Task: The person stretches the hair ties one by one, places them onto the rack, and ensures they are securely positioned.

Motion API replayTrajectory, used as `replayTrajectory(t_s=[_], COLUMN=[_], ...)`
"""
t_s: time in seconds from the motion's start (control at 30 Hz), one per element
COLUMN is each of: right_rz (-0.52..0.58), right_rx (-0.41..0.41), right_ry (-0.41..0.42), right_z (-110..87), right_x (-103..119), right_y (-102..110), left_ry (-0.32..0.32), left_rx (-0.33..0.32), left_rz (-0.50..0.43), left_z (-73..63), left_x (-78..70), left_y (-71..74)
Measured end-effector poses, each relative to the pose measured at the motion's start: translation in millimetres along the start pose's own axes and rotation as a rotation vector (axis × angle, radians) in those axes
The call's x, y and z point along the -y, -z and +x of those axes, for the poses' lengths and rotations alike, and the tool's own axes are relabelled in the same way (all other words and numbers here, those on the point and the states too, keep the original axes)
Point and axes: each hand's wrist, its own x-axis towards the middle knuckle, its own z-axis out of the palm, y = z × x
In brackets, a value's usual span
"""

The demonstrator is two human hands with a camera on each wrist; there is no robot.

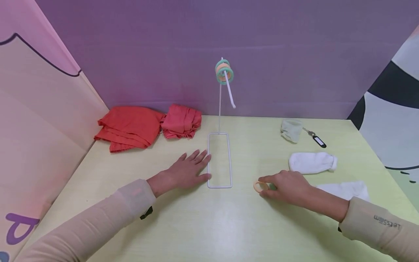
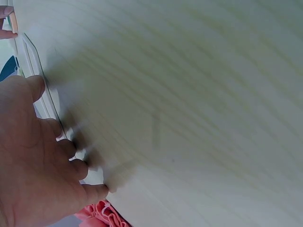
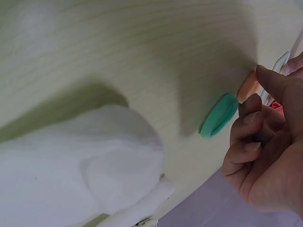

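A thin white wire stand lies with its rectangular base on the table; its upright bends into an arm holding several green and orange hair ties. My left hand, fingers spread and straight, touches the left side of the base at its fingertips. To the right of the base my right hand pinches an orange hair tie between thumb and index finger, low over the table. Beside it, partly hidden under that hand in the head view, is a green hair tie.
Two folded red cloths, one larger and one smaller, lie at the back left. At the right are a greyish cloth, a key with black tag, a rolled white sock and another white cloth partly behind my right forearm.
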Motion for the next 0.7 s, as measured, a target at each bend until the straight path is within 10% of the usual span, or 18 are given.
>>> replayTrajectory(t_s=[0.37,0.7], right_rz=[-0.066,-0.194], right_rx=[-0.244,-0.91], right_ry=[0.124,0.464], right_z=[-0.8,11.4], right_x=[5.0,35.9], right_y=[-3.1,80.8], left_ry=[0.009,0.011], left_rx=[0.009,0.002], left_rz=[0.003,0.007], left_z=[-1.9,-1.3], left_x=[-0.7,-0.5], left_y=[1.5,-0.6])
